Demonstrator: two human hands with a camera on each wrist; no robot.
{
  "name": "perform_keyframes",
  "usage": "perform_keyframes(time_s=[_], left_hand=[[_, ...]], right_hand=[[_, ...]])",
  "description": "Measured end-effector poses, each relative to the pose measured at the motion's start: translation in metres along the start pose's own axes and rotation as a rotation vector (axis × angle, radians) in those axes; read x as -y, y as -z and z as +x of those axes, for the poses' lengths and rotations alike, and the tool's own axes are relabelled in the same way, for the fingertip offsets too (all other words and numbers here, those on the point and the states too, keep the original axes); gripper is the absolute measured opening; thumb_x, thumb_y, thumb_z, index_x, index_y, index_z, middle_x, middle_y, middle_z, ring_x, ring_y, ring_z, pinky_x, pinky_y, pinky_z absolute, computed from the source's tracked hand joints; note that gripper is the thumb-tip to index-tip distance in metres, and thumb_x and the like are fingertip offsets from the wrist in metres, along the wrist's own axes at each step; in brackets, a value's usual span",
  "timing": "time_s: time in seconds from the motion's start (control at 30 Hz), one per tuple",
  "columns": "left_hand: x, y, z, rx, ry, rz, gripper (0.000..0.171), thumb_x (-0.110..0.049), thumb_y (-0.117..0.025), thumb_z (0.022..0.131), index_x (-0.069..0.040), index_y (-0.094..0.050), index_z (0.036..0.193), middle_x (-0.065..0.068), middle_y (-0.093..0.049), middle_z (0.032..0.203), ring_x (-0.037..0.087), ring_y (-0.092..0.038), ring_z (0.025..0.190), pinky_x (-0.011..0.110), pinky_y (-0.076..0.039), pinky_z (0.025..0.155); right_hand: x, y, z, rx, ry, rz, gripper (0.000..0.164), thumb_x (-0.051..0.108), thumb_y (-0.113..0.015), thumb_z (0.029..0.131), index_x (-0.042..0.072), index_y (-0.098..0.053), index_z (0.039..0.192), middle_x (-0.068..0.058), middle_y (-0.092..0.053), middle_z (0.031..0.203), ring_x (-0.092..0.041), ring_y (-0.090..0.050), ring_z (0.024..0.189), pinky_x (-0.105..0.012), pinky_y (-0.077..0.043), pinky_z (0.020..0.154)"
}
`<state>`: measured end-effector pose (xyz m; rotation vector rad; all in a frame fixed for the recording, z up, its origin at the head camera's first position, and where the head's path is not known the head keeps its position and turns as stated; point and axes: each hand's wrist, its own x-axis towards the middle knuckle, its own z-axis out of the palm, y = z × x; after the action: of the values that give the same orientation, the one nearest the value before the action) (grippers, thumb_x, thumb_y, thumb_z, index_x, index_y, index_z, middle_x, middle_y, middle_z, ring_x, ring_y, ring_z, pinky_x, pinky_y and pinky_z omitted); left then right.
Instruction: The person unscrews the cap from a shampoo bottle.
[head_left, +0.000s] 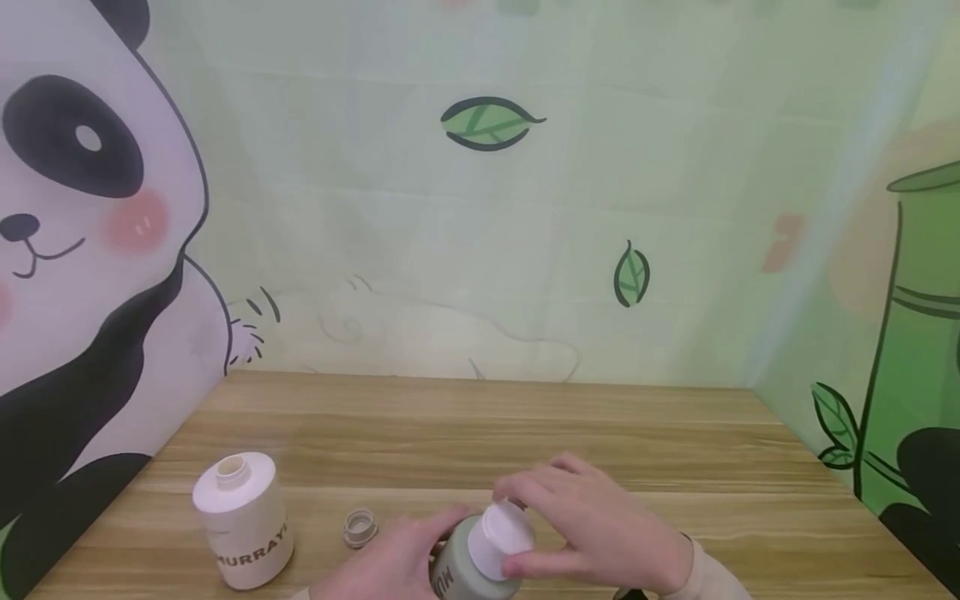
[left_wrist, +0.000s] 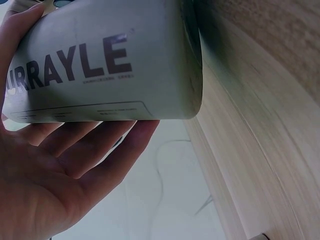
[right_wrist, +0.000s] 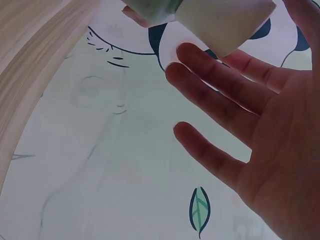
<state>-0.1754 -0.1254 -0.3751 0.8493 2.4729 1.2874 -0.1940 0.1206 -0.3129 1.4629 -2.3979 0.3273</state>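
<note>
At the table's front edge my left hand (head_left: 397, 560) holds a grey-green bottle (head_left: 459, 560) with dark lettering, its top leaning right. The left wrist view shows the bottle (left_wrist: 100, 65) lying across the palm, thumb on one side and fingers on the other. My right hand (head_left: 607, 525) has thumb and index finger on either side of the bottle's wide white cap (head_left: 504, 537). In the right wrist view the cap (right_wrist: 225, 22) is at the top, the outer fingers spread away from it. Whether the cap is tight or loose cannot be seen.
A white bottle (head_left: 243, 525) with an uncovered neck stands upright on the left. Between it and my left hand lies a small round screw cap (head_left: 360, 527). Part of a dark object (head_left: 633, 594) shows at the bottom edge. Printed cloth walls enclose the wooden table (head_left: 480, 425).
</note>
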Motion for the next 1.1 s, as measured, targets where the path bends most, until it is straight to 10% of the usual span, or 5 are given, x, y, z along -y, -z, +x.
perform_keyframes(time_s=[0.57, 1.1], left_hand=[[-0.0040, -0.0002, -0.0018, 0.013, 0.027, -0.044, 0.059, -0.047, -0.080, 0.073, -0.034, -0.052, 0.124, -0.015, -0.067, 0.105, 0.001, -0.063, 0.090, 0.023, -0.049, 0.079], [-0.0025, 0.0009, -0.0006, -0.008, -0.028, 0.020, 0.058, -0.046, -0.080, 0.073, -0.033, -0.053, 0.123, -0.017, -0.067, 0.104, -0.002, -0.062, 0.089, 0.021, -0.049, 0.079]], right_hand=[[-0.0008, 0.0007, -0.0004, -0.060, 0.172, -0.013, 0.041, 0.034, -0.067, 0.087, 0.023, -0.056, 0.124, 0.014, -0.064, 0.113, -0.002, -0.059, 0.103, -0.031, -0.045, 0.090], [-0.0005, 0.0037, -0.0007, -0.075, 0.049, -0.050, 0.043, 0.051, -0.056, 0.093, 0.021, -0.059, 0.123, 0.011, -0.067, 0.115, -0.004, -0.062, 0.103, -0.033, -0.046, 0.089]])
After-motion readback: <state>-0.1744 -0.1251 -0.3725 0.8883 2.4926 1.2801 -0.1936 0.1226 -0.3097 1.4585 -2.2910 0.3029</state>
